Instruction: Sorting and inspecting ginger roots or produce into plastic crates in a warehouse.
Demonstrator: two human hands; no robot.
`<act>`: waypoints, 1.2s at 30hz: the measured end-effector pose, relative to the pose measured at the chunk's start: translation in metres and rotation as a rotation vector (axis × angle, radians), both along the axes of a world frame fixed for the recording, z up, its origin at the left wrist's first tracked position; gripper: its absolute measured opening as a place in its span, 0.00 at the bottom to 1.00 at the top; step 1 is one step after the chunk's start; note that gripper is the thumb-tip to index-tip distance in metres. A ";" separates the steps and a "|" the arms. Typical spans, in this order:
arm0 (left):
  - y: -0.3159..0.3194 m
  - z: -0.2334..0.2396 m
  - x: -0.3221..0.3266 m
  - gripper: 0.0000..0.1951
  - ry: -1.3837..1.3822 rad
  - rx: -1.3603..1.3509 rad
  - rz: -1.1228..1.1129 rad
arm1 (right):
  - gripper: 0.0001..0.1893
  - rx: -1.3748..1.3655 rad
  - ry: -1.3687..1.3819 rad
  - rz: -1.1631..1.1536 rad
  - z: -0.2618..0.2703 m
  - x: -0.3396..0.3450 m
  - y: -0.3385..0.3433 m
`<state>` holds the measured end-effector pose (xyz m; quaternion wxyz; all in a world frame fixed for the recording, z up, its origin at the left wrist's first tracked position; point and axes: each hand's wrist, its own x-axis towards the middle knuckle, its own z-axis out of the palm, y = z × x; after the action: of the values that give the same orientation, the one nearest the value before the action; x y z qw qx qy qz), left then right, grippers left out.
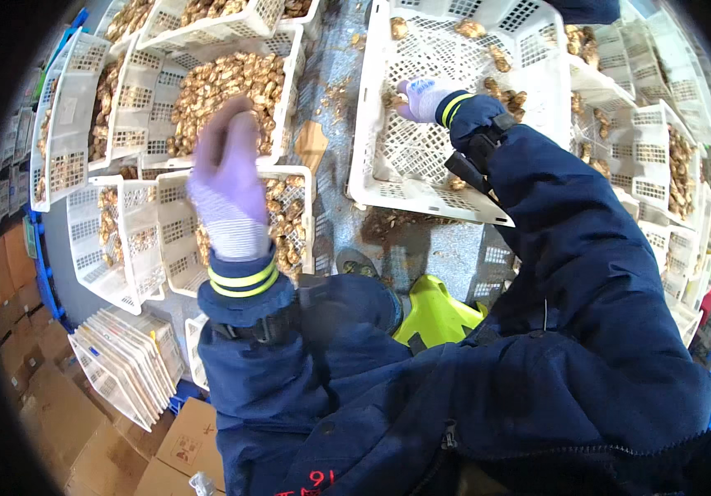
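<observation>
My left hand (231,167), in a purple coated glove, is blurred above the near edge of a white perforated plastic crate (293,93) heaped with small brown knobbly produce, perhaps mushrooms or tubers. Whether its fingers hold anything cannot be told. My right hand (420,100), gloved alike, reaches into a larger white plastic crate (433,201); its fingertips are at a small brown piece (392,101) near the crate's left wall. Several brown pieces (499,59) lie scattered on that crate's lattice bottom.
More filled crates stand left (310,217) and right (665,161). Nested empty crates (126,366) and cardboard boxes (188,440) are at lower left. A cardboard scrap (310,146) and crumbs lie on the blue floor. Yellow-green plastic (433,310) is near my leg.
</observation>
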<state>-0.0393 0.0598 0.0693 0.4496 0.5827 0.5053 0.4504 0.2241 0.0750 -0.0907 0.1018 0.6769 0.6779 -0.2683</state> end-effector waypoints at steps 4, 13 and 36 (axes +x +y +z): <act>-0.007 -0.001 0.019 0.13 -0.023 -0.192 -0.114 | 0.19 0.048 -0.028 -0.067 -0.038 0.004 -0.004; -0.020 -0.022 0.036 0.20 -0.140 -0.353 -0.398 | 0.15 -0.371 1.595 -0.564 0.059 0.013 -0.061; -0.026 -0.035 0.059 0.22 -0.699 -0.630 -0.591 | 0.29 -0.403 -0.168 0.286 0.002 0.015 -0.128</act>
<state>0.0193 0.0334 0.0342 0.8502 0.3530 0.2515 0.2989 0.2387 -0.0532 -0.0891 0.3276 0.5599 0.6887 -0.3237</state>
